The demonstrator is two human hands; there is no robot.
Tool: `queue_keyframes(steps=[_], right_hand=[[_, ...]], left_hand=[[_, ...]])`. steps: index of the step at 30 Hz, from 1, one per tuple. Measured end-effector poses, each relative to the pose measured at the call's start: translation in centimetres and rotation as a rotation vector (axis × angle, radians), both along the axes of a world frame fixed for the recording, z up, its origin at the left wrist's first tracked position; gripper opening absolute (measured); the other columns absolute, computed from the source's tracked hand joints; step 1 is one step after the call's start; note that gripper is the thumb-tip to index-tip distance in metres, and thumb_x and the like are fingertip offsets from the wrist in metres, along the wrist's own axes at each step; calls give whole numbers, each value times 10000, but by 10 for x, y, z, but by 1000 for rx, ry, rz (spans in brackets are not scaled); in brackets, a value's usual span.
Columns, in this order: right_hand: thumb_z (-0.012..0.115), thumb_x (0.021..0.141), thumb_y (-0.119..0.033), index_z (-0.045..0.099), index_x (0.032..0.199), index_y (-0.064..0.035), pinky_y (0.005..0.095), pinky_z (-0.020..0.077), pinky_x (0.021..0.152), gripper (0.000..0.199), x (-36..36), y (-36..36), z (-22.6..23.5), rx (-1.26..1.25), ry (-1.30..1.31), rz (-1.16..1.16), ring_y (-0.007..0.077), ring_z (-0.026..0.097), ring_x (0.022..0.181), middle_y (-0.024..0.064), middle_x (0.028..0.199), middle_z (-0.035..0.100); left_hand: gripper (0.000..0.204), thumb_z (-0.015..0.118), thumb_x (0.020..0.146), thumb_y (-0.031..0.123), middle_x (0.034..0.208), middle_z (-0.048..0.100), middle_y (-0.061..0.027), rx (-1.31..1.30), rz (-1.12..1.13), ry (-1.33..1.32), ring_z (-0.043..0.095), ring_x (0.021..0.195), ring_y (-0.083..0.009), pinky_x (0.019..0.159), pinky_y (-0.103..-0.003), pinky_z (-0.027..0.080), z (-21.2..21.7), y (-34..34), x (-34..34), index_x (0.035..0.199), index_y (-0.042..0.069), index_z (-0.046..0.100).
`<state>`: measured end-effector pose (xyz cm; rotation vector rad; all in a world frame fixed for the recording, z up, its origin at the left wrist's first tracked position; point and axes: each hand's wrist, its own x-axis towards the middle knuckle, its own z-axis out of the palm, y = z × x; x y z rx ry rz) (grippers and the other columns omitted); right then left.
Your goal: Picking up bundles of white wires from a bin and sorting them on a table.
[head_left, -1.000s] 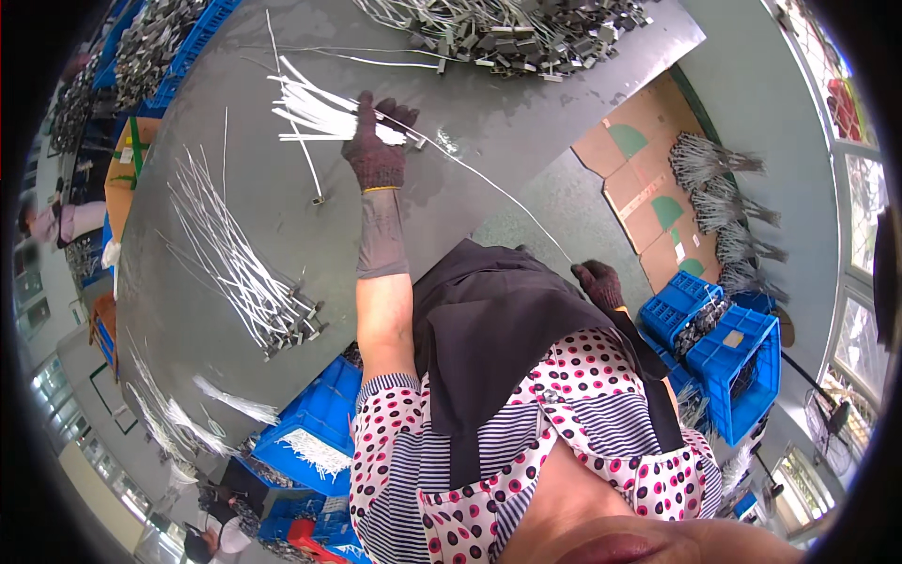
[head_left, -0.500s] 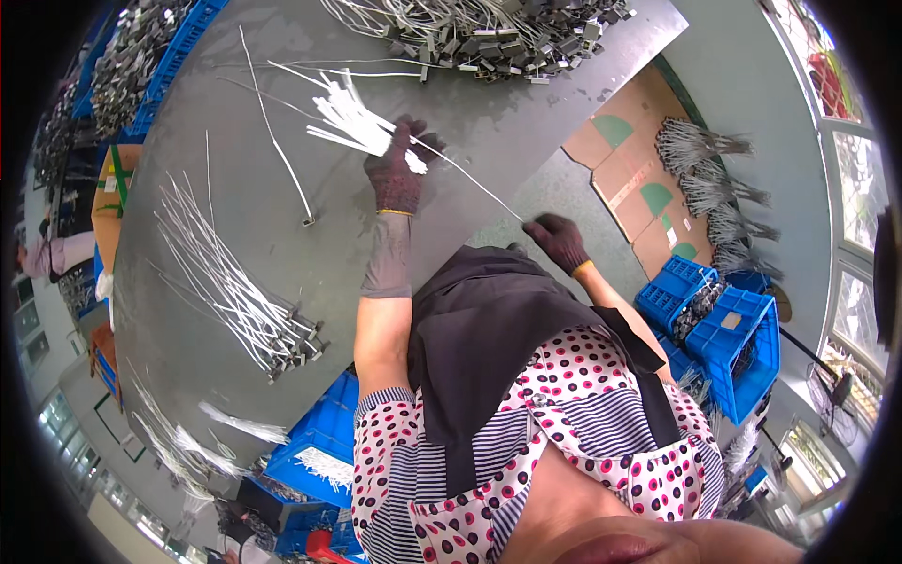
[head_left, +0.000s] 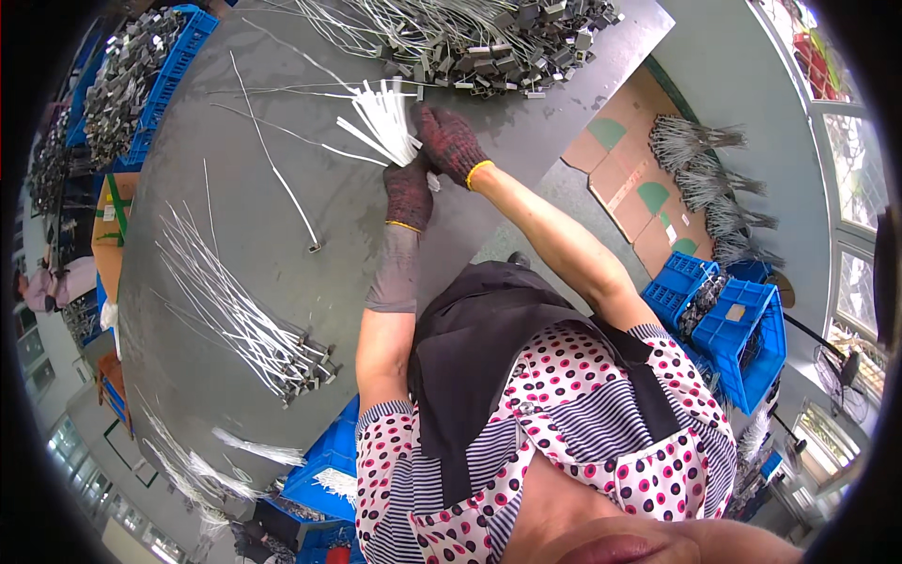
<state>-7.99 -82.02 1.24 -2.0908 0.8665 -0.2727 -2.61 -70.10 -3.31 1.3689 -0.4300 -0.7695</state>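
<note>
My left hand (head_left: 410, 195), in a dark knitted glove, is closed round the lower end of a fanned bundle of white flat strips (head_left: 385, 122) above the grey table. My right hand (head_left: 453, 144), gloved alike, meets it at the bundle's right side. Its fingers are curled, and what they pinch is hidden. Thin wires (head_left: 305, 58) run out to the left from behind the strips. Left of the bundle lies a single white cable (head_left: 274, 164) with a small dark connector at its near end.
A big heap of cables with dark metal-like blocks (head_left: 489, 61) covers the table's far side. Another cable bunch (head_left: 244, 315) lies at the left on the grey table (head_left: 282, 240). Blue crates (head_left: 742, 343) stand at the right, beside flattened cardboard (head_left: 634, 179). A full blue crate (head_left: 174, 85) stands far left.
My right hand has come up and left from beyond the table edge to the bundle. The thin wire stretched between my hands no longer shows there. The strips have tilted more upright.
</note>
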Motion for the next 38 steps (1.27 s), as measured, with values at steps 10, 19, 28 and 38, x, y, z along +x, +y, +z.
queue_keyframes(steps=[10, 19, 28, 38], right_hand=[[601, 862, -297, 625, 1151, -84, 515, 499, 897, 360, 67, -92, 30, -783, 174, -110, 370, 591, 1123, 173, 1148, 658], [686, 787, -250, 649, 1115, -76, 499, 536, 796, 374, 18, -61, 39, -525, 138, 11, 406, 662, 960, 216, 1148, 642], [638, 931, -258, 592, 1266, -24, 320, 501, 872, 411, -213, 25, 5, 234, 25, -104, 188, 627, 955, 131, 1023, 677], [547, 967, -331, 662, 927, 19, 335, 469, 672, 370, -412, 115, -27, 564, 246, -270, 119, 544, 700, 65, 762, 624]], left_hand=[[403, 705, 855, 433, 794, 726, -106, 786, 175, -285, 681, 700, -219, 663, -367, 510, 22, 31, 41, 929, 38, 742], [244, 690, 870, 111, 786, 709, -87, 249, 350, 189, 638, 586, -139, 518, -287, 519, 43, 30, 40, 1088, 2, 690], [242, 643, 924, 90, 947, 658, -192, -9, -39, 673, 697, 835, -337, 747, -482, 630, 0, -41, -32, 1079, -88, 593], [203, 666, 920, 96, 916, 661, -197, -243, 71, 790, 693, 800, -346, 746, -545, 620, 5, -49, -38, 1041, -51, 599]])
